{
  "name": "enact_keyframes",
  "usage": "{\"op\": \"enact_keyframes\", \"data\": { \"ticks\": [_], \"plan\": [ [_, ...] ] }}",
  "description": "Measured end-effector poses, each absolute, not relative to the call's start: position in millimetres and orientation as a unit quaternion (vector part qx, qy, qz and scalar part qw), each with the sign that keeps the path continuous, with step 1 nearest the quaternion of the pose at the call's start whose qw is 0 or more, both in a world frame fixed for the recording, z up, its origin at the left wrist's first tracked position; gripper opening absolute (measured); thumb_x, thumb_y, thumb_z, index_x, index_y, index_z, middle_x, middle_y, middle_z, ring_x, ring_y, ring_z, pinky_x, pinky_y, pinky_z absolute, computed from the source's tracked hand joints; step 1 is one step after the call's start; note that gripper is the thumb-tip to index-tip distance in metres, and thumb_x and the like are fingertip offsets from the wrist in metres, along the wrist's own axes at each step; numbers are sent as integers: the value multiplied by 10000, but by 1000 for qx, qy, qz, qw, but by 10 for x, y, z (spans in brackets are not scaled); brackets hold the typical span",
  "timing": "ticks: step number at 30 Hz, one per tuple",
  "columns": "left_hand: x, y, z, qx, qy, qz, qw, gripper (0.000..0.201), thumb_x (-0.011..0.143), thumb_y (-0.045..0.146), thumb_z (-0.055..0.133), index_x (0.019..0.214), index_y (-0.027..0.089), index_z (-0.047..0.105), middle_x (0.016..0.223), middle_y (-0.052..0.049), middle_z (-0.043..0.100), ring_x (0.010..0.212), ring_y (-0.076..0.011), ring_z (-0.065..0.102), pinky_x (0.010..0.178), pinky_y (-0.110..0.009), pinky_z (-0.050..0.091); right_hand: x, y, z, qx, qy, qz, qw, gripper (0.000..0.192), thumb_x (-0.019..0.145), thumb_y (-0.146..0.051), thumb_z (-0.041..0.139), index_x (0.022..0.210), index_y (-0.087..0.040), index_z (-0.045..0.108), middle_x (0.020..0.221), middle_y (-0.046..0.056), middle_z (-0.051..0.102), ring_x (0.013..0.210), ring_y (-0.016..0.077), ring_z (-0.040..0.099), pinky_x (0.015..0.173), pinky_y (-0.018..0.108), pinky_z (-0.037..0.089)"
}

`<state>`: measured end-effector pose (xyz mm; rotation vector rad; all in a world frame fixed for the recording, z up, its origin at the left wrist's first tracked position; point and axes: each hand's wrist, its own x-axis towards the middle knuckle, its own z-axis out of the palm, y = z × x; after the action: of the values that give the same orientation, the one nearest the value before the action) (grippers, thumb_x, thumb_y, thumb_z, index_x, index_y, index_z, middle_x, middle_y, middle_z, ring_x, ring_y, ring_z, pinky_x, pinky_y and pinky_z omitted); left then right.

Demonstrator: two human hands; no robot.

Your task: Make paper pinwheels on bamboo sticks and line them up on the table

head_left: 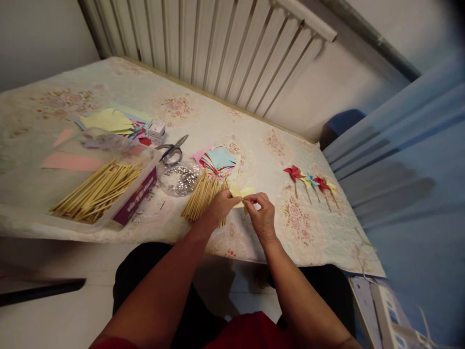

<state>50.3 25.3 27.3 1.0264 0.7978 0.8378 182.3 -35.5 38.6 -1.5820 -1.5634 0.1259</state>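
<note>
A yellow paper pinwheel [240, 192] is held between my two hands above the front of the table. My left hand [221, 204] pinches it from the left, fingers closed on the paper. From the right, the thumb and fingertips of my right hand [262, 213] are pressed together at the pinwheel's middle. Anything small between those fingertips is too small to make out. A bundle of thin wooden sticks [199, 196] lies beside my left hand. Just behind it is a stack of cut coloured paper squares [218, 160].
Finished pinwheels [315, 183] on sticks lie to the right. Left of the stick bundle are a clear dish [178, 179] of small metal pieces, scissors [173, 150] and a plastic bin [154, 167] holding more sticks. Behind it are yellow paper sheets [107, 120] and a small box [157, 130].
</note>
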Motion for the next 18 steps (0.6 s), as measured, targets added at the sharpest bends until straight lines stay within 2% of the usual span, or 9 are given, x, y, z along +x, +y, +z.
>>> {"op": "enact_keyframes", "data": {
  "ticks": [5,18],
  "plan": [
    [503,257,258,466,360,374,716,197,636,273,704,749,114,677,633,11,622,633,-130,547,611,-230,426,1825,-353,394,-639,-632,53,435,108,829,-265,612,736,-213,631,708,0,596,737,167,535,744,311,435],
    [493,226,359,473,382,370,703,153,605,255,706,648,133,623,593,27,571,613,-121,512,577,-220,393,1838,-357,387,-637,-641,50,426,111,825,-264,614,729,-213,635,696,2,596,736,169,533,732,309,432]
  ]
}}
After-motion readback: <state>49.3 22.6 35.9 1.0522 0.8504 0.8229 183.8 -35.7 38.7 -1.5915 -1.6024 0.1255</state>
